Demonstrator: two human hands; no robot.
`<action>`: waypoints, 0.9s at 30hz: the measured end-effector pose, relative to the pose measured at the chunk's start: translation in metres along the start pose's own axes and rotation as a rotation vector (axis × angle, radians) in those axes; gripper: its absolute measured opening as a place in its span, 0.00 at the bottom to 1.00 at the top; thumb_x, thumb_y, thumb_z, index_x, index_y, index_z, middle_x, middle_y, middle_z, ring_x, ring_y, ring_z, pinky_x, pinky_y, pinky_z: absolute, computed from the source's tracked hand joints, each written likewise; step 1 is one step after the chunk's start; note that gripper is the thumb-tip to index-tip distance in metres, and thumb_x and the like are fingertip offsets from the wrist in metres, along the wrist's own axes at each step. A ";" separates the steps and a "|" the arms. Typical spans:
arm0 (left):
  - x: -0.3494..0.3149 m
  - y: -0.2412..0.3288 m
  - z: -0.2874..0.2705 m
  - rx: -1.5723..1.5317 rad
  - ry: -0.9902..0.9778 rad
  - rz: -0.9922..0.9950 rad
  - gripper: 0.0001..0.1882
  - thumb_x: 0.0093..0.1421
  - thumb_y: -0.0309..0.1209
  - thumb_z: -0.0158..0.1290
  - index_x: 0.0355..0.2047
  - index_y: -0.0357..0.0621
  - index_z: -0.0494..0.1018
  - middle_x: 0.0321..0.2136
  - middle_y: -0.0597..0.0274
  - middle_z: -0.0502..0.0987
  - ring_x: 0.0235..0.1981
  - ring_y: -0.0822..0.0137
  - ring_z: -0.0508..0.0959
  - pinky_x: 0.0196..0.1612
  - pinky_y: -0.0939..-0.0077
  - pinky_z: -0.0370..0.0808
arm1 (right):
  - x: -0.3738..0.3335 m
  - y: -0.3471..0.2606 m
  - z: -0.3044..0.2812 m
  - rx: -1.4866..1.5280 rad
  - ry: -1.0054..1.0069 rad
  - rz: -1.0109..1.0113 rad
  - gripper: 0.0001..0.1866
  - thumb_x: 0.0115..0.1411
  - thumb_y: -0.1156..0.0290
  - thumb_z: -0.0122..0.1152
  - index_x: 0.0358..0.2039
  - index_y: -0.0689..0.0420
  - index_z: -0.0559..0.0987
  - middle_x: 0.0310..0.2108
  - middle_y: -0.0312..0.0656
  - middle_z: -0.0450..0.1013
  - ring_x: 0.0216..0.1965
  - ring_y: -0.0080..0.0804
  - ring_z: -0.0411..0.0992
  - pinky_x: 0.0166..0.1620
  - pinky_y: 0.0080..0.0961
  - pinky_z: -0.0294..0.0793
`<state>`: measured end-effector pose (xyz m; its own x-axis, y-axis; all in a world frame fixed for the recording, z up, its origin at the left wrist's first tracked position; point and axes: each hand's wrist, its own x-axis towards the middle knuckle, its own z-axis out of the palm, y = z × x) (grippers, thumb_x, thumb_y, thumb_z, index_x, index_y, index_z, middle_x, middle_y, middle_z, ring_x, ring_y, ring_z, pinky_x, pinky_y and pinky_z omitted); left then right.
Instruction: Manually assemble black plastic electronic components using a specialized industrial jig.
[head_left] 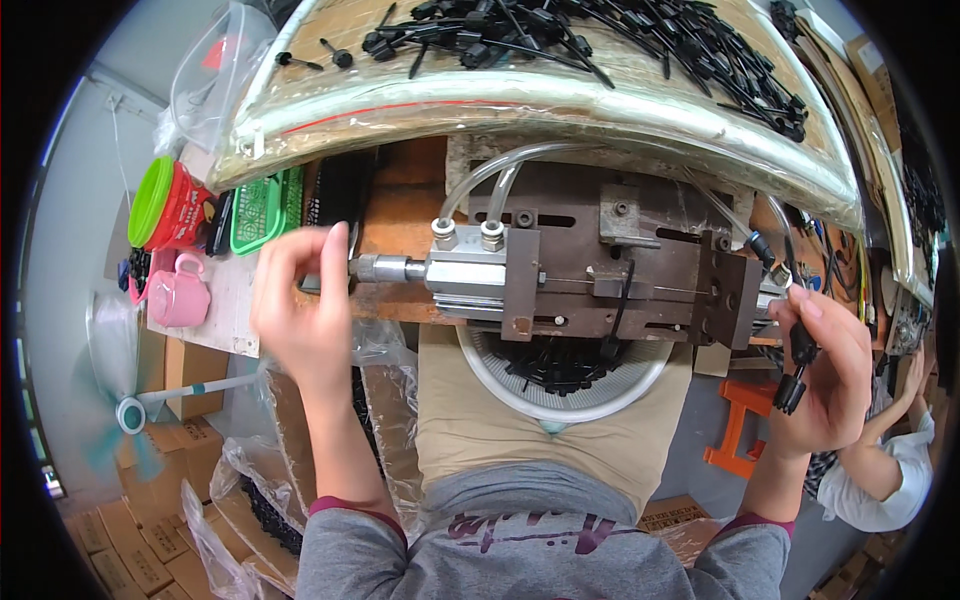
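Observation:
My left hand (305, 300) is raised beside the knurled end of a silver air cylinder (468, 285). Its thumb and forefinger meet in a pinch; anything between the tips is hidden. In my right hand (825, 375), at the right end of the brown metal fixture (570, 215), is a black plastic part (802, 345) with a ribbed tip pointing down. Another thin black part (622, 310) lies across the fixture's middle and hangs over its front edge. Below that, a white basket (480, 385) between my legs contains many black parts.
A plastic-wrapped tray (350, 110) heaped with black stemmed parts spans the back. Clear air hoses (465, 185) rise from the cylinder. At left are a green basket (265, 215), a red tub (178, 215) and a pink mug (180, 295). Another person (885, 470) works at right.

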<state>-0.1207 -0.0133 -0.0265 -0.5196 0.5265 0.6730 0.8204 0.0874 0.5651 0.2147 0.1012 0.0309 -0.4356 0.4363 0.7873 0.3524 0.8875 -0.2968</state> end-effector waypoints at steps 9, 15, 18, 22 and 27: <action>0.056 -0.083 0.004 0.226 -0.309 -0.142 0.22 0.51 0.43 0.67 0.40 0.39 0.82 0.34 0.48 0.83 0.34 0.55 0.84 0.42 0.69 0.77 | -0.019 -0.015 0.015 0.109 -0.067 0.008 0.17 0.47 0.92 0.62 0.39 0.67 0.79 0.34 0.53 0.80 0.32 0.39 0.80 0.35 0.26 0.79; 0.045 -0.078 0.028 0.658 -0.500 -0.013 0.30 0.49 0.49 0.64 0.47 0.42 0.80 0.35 0.44 0.82 0.39 0.50 0.82 0.45 0.61 0.78 | -0.025 -0.029 0.013 0.109 -0.073 0.039 0.17 0.46 0.93 0.60 0.38 0.68 0.78 0.34 0.53 0.79 0.32 0.39 0.80 0.35 0.27 0.80; 0.044 -0.080 0.035 0.634 -0.543 -0.076 0.27 0.50 0.46 0.64 0.47 0.43 0.80 0.38 0.43 0.81 0.42 0.50 0.82 0.48 0.62 0.77 | -0.028 -0.037 0.011 0.137 -0.071 0.073 0.17 0.45 0.94 0.59 0.37 0.68 0.79 0.33 0.52 0.79 0.32 0.39 0.80 0.35 0.28 0.80; 0.040 -0.085 0.037 0.603 -0.486 0.005 0.23 0.50 0.41 0.64 0.44 0.41 0.81 0.41 0.48 0.81 0.42 0.52 0.81 0.48 0.62 0.77 | -0.031 -0.043 0.014 0.166 -0.058 0.077 0.19 0.42 0.95 0.57 0.36 0.68 0.79 0.32 0.52 0.79 0.32 0.41 0.80 0.35 0.29 0.80; 0.035 -0.082 0.013 0.429 -0.369 -0.041 0.21 0.53 0.40 0.64 0.43 0.39 0.81 0.41 0.49 0.82 0.42 0.53 0.82 0.48 0.65 0.77 | -0.033 -0.044 0.025 0.207 -0.106 0.025 0.19 0.41 0.94 0.58 0.37 0.67 0.80 0.32 0.51 0.79 0.31 0.40 0.80 0.32 0.27 0.80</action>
<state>-0.2035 0.0090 -0.0554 -0.4981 0.7695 0.3997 0.8650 0.4092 0.2902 0.1927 0.0517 0.0038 -0.5170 0.4618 0.7207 0.1917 0.8831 -0.4283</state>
